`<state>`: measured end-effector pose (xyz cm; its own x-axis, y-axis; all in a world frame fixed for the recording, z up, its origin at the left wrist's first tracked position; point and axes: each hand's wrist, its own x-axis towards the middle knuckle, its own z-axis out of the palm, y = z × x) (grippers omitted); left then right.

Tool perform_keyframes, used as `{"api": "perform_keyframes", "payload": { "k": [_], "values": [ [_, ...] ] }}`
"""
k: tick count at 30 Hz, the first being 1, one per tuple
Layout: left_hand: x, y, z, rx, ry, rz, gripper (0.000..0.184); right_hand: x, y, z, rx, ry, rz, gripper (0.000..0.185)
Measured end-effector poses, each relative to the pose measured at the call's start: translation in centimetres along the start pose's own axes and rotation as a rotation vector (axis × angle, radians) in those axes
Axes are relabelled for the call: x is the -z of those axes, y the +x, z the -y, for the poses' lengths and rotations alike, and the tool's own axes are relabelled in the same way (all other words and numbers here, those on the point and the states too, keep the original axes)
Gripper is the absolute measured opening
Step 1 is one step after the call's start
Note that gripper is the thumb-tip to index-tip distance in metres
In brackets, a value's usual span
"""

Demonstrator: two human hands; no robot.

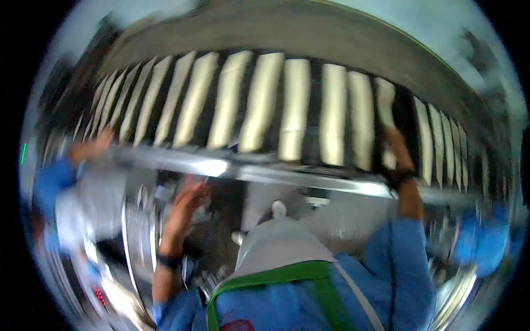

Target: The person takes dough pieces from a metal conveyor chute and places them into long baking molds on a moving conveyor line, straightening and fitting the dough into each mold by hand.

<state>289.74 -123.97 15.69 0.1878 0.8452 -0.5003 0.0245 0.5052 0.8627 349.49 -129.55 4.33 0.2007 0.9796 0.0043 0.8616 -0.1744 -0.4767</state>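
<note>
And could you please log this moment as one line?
left hand: near side of metal rail | right hand: at pale strip | other strips: in a row | blurred

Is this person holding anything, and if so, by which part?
The left hand looks open and holds nothing visible. The right hand is at the near end of a pale strip; blur hides whether it grips.

Open room just below the long shiny bar [298,179] mid-frame, with pale strips [295,110] in the way above it and another person's hand [96,146] blocking at the left.
</note>
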Motion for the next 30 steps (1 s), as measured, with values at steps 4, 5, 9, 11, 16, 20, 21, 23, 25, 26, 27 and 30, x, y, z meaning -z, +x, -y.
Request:
{"api": "perform_keyframes", "payload": {
  "k": [4,5,9,11,16,20,21,23,25,26,27,30],
  "values": [
    [-0.2,-3.6,4.1,-0.068,-0.031,0.096,0.033,-0.1,-0.5,-3.8,-0.028,-0.192,-0.025,0.045],
    [0.0,-4.0,5.7,-0.065,0.002,0.137,0.033,0.2,-0.7,-4.2,-0.046,-0.243,-0.036,0.045],
    [3.1,-6.3,10.4,-0.038,-0.003,-0.016,0.03,1.2,-0.3,-5.3,-0.122,-0.44,-0.105,0.044],
    [5.8,-8.7,13.5,-0.029,0.025,-0.126,0.027,1.3,0.0,-4.3,-0.151,-0.518,-0.157,0.043],
    [13.3,-15.3,19.9,-0.037,-0.121,-0.359,0.026,0.2,2.0,3.0,-0.117,-0.633,-0.283,0.042],
    [20.4,-20.8,26.2,-0.018,0.32,-0.728,0.027,-3.7,2.7,13.6,0.088,-0.565,-0.313,0.041],
    [21.3,-22.5,27.1,-0.08,0.395,-0.864,0.029,-5.0,2.6,16.2,0.143,-0.529,-0.311,0.041],
    [24.5,-25.0,30.6,0.054,0.703,-1.192,0.041,-8.4,1.8,21.8,0.348,-0.371,-0.292,0.041],
    [28.4,-27.7,32.4,0.267,0.968,-1.368,0.055,-11.7,1.0,27.8,0.527,-0.214,-0.218,0.04],
    [29.8,-29.8,30.6,0.443,0.999,-1.346,0.052,-13.1,0.2,31.0,0.574,-0.15,-0.161,0.04],
    [31.9,-30.6,32.3,0.422,1.096,-1.484,0.05,-15.3,0.9,32.1,0.702,-0.104,-0.129,0.039],
    [36.8,-32.6,35.3,0.397,1.145,-1.305,0.039,-20.1,-0.8,40.1,0.632,0.206,0.209,0.036]
  ]
}}
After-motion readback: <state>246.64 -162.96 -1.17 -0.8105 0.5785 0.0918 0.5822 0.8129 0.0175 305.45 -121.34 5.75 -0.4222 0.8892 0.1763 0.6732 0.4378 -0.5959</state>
